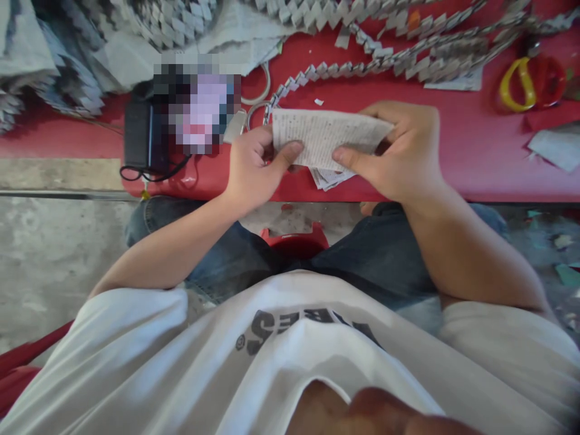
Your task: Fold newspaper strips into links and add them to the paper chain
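Observation:
A strip of printed newspaper [324, 136] is held flat between both hands just above the front edge of a red table [480, 151]. My left hand [254, 166] pinches its left end, thumb on top. My right hand [399, 148] pinches its right end, thumb on the lower edge. A few more folded paper pieces [330, 178] lie under the strip at the table edge.
Long chains of folded paper links [385, 57] run across the table's back. Woven paper stacks [49, 72] sit at the far left. A black device with a cable [140, 139] lies left of my hands. A yellow and red ring [528, 84] rests at the right.

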`<action>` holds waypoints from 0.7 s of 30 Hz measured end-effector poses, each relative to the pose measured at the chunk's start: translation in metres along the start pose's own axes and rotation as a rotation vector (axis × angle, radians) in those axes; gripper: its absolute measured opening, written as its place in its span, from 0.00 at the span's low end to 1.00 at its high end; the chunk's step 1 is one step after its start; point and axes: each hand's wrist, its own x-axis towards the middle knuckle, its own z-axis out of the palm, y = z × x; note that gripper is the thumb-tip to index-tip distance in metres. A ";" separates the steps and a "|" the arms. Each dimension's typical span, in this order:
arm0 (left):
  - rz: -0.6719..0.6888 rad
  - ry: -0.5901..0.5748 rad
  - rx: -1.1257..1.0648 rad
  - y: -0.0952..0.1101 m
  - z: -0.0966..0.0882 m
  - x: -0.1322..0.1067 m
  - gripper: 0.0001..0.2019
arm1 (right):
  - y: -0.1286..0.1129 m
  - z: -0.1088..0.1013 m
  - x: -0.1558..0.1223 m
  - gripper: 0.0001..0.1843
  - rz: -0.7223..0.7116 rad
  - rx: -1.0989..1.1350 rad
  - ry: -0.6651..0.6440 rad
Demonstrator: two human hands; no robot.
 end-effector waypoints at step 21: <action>-0.382 -0.266 -0.674 0.027 -0.019 0.001 0.26 | 0.015 0.019 0.002 0.11 0.224 0.544 0.011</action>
